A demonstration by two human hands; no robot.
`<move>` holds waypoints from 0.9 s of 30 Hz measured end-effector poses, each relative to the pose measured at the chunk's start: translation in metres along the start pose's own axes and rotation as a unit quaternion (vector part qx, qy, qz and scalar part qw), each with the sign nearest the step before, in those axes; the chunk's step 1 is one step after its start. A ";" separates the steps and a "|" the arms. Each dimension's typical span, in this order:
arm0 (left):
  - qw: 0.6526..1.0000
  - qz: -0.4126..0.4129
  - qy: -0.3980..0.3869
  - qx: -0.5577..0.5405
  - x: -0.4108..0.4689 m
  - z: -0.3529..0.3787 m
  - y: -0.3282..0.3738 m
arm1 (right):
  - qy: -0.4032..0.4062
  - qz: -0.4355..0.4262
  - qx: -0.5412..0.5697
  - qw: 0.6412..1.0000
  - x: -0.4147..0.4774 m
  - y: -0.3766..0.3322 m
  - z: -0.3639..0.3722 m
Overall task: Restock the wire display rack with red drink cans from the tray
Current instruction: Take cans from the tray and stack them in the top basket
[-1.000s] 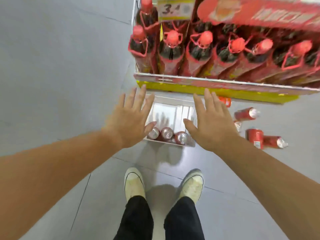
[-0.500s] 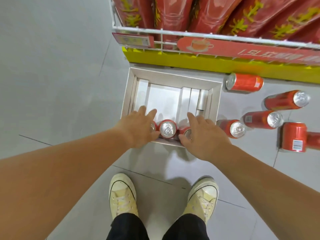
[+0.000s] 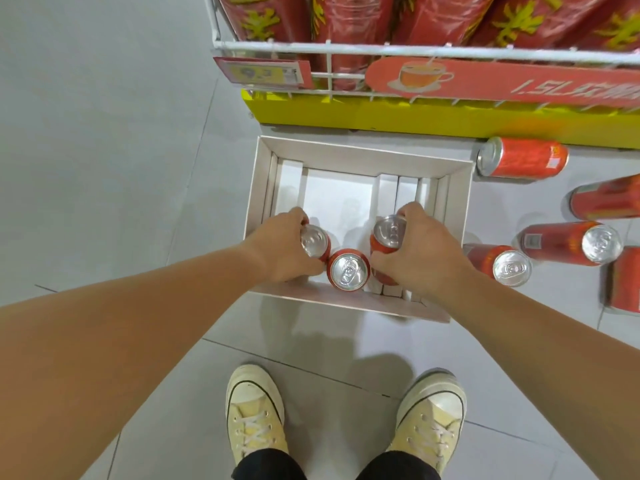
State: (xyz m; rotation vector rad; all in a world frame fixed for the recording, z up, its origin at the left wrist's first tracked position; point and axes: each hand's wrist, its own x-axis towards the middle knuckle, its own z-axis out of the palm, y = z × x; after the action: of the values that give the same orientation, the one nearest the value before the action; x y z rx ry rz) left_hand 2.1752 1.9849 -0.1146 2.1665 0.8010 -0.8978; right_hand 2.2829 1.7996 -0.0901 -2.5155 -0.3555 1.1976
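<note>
The white cardboard tray lies on the floor, just before the wire display rack. Only three red cans are in it, all near its near edge. The left hand has its fingers curled around the left can, toward the near-left corner. The right hand grips the right can, fingers wrapped around its body. This can looks tilted and perhaps already off the tray bottom. The middle can stands upright between them against the near edge, and no hand holds it.

I think the first risk is this middle can. It seems to touch both neighbours, so if they are lifted at an angle, it may be knocked over. The second risk is the grip. Each hand takes a smooth can from the side with one hand only, so a can may slip if it is raised fast. The tray is light and nearly empty, so it may slide or lift with a can.

Several loose cans lie on their sides on the floor beyond the right edge of the tray. They can roll under a foot. The rack shelf in view is full of large bottles, and I cannot see where the cans must go.
</note>
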 end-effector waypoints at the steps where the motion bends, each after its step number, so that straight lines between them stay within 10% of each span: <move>1: 0.999 -0.008 0.016 -0.046 0.003 -0.001 -0.002 | 0.013 -0.002 0.010 1.000 0.005 0.000 0.001; 7: 0.958 -0.029 0.060 -0.280 0.034 0.010 0.002 | 0.048 0.028 0.193 0.980 0.038 0.008 0.011; 27: 0.882 -0.010 0.078 -0.464 -0.069 -0.108 0.070 | 0.051 -0.023 0.426 0.903 -0.048 -0.058 -0.095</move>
State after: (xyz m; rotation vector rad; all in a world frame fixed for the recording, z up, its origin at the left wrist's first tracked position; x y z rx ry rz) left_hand 2.2258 2.0041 0.0207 1.3705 1.0527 -0.2246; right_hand 2.3233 1.8172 0.0229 -1.7716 0.1295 0.9129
